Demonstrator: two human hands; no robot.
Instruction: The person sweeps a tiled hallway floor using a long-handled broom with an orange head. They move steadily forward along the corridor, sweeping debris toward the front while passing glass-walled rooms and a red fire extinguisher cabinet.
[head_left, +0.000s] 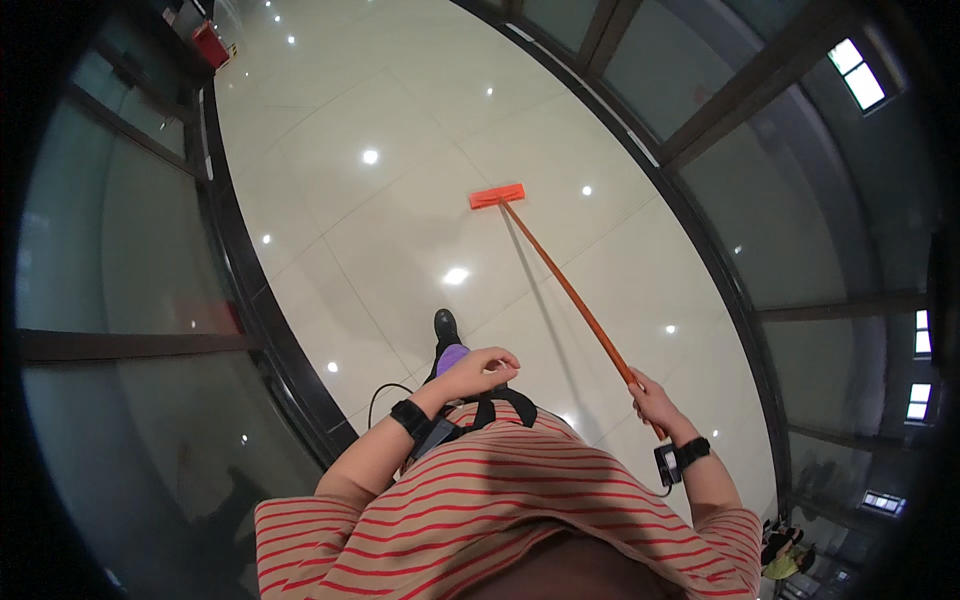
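Observation:
My right hand (654, 401) is wrapped around the orange-brown pole (574, 296) of a floor broom or push brush. The pole slants forward and to the left, down to an orange brush head (497, 196) that rests on the tiled floor. My left hand (484, 371) hovers in front of my waist, its fingers loosely curled, with no object seen in it. Below that hand, a purple cloth (451, 357) shows beside a black strap (487, 411) at my waist. One black shoe (445, 325) points forward on the floor.
Glossy cream floor tiles (360, 225) reflect ceiling lights. Dark-framed glass panels (135, 277) line the left, and more glass panels (757, 195) the right, above black skirting (697, 232). A red object (210, 43) stands far left. People (786, 551) appear at the lower right.

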